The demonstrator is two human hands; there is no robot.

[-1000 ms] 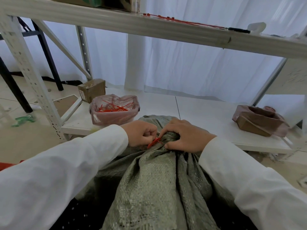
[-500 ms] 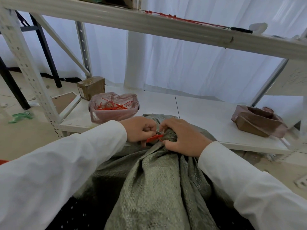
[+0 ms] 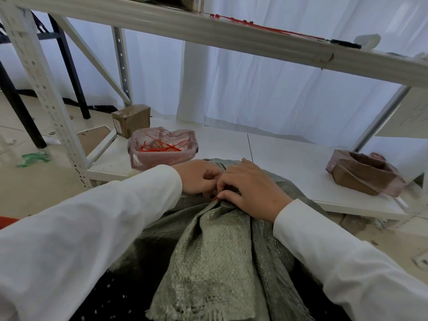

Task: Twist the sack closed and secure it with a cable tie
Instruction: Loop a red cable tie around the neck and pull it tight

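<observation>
A grey-green woven sack (image 3: pixel 215 258) lies in front of me with its neck gathered and bunched up at the front edge of the low shelf. My left hand (image 3: pixel 199 178) and my right hand (image 3: pixel 251 187) meet fingertip to fingertip at that neck. Only a short red tip of the cable tie (image 3: pixel 214 199) shows below my fingers; the remainder is hidden under my hands. My left fingers are curled tight around the tie. My right hand presses on the bunched neck, pinching at the tie.
A pink plastic-lined box (image 3: pixel 162 150) with several red cable ties stands on the white shelf board (image 3: pixel 289 156) to the left. A small cardboard box (image 3: pixel 132 120) sits behind it. A crumpled brown box (image 3: pixel 363 173) lies at right. A shelf beam (image 3: pixel 231 35) crosses overhead.
The visible red stretch of the cable tie has shrunk to a small tip as my hands closed together over the sack's neck. The view has dipped slightly.
</observation>
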